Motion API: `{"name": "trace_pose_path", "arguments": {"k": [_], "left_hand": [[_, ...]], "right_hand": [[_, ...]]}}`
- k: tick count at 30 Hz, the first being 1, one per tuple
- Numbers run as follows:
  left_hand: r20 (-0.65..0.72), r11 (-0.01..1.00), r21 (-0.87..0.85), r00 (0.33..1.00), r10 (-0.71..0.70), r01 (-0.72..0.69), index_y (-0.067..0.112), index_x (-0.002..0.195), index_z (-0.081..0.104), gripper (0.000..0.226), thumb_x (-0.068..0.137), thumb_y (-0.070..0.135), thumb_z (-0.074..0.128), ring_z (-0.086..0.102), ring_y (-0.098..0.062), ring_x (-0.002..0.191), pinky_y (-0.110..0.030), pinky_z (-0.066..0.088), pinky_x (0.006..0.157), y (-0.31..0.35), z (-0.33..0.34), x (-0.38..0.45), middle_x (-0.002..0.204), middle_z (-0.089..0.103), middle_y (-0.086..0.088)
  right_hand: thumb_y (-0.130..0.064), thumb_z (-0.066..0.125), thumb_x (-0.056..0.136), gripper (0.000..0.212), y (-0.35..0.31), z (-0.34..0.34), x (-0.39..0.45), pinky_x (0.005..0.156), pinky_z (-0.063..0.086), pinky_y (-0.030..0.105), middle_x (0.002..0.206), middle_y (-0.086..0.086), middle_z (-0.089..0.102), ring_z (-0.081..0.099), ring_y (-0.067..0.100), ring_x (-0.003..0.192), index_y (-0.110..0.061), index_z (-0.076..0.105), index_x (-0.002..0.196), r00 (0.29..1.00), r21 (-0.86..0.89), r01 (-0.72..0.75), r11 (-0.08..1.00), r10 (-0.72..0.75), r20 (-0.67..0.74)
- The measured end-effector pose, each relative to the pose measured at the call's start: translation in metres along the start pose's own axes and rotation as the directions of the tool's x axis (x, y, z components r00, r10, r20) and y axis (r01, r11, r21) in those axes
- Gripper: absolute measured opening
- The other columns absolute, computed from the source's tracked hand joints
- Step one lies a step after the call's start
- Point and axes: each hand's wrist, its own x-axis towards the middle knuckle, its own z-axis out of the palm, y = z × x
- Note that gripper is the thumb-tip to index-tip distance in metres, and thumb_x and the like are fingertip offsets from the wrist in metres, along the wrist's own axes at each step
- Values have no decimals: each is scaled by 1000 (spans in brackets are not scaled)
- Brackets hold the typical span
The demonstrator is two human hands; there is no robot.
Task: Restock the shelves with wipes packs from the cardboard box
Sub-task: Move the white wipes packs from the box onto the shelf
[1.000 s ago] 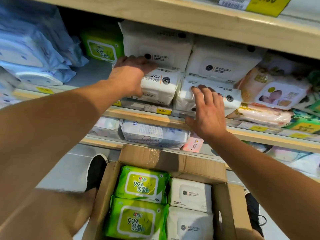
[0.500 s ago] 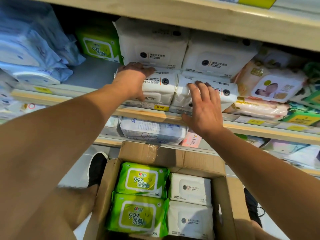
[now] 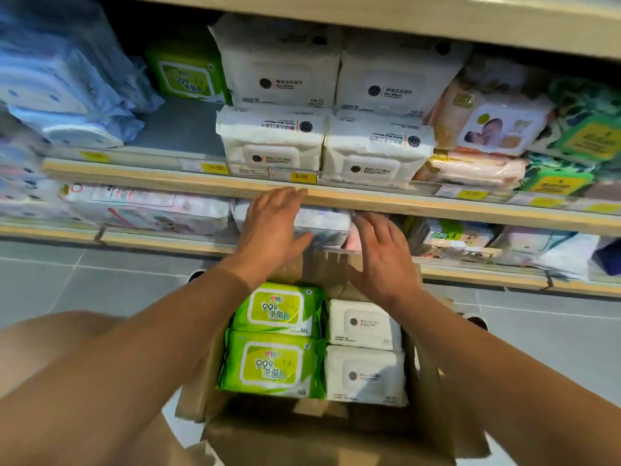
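Observation:
An open cardboard box (image 3: 426, 381) sits below me with two green wipes packs (image 3: 274, 361) on its left side and two white wipes packs (image 3: 364, 351) on its right. On the middle shelf (image 3: 168, 181) two white wipes packs (image 3: 324, 142) lie side by side, with two more white packs (image 3: 336, 72) standing behind them. My left hand (image 3: 272, 230) and my right hand (image 3: 383, 253) hover with relaxed fingers above the box's far edge, below the shelf lip, holding nothing.
Blue packs (image 3: 60, 89) fill the shelf's left end and a green pack (image 3: 188, 75) stands at the back. Pink and green baby-wipe packs (image 3: 494, 129) crowd the right. A lower shelf (image 3: 151, 213) holds more packs. Grey tiled floor (image 3: 84, 284) surrounds the box.
Both hands have left the white packs on the middle shelf and dropped down toward the box. The view has tilted downward.

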Motion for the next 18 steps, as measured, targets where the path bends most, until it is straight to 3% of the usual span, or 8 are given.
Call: {"name": "trace_pose_path", "arguments": {"k": [5,10,15,18], "left_hand": [[205,999,-42,979,-18,27,18,143,41,75,76,43,65,40,-28,130,-39,31,110,36,52,-59,143,45,-6],[392,997,-41,917,72,-61,19,142,41,76,74,44,65,43,-27,127,-36,33,109,63,108,-91,142,45,-3],[573,991,-60,809,130,-117,22,147,31,75,82,42,63,37,-26,131,-37,34,108,81,155,-118,146,39,-1],[693,989,-69,706,144,-134,20,147,28,81,80,46,65,40,-26,128,-39,39,104,89,182,-133,142,42,-3]], "right_hand": [[-37,79,69,83,15,29,-68,112,32,44,140,15,46,41,35,129,-7,45,138,980,11,-47,999,44,193],[-44,66,82,82,43,56,-118,117,23,38,150,8,33,29,29,138,-15,28,148,895,-66,-137,988,152,420],[-42,66,83,80,65,81,-152,114,29,40,151,5,28,27,30,138,-19,25,148,782,-54,-245,968,230,580],[-41,65,85,79,70,95,-169,111,33,40,148,5,29,30,29,135,-17,25,148,700,-22,-304,952,239,673]]}}
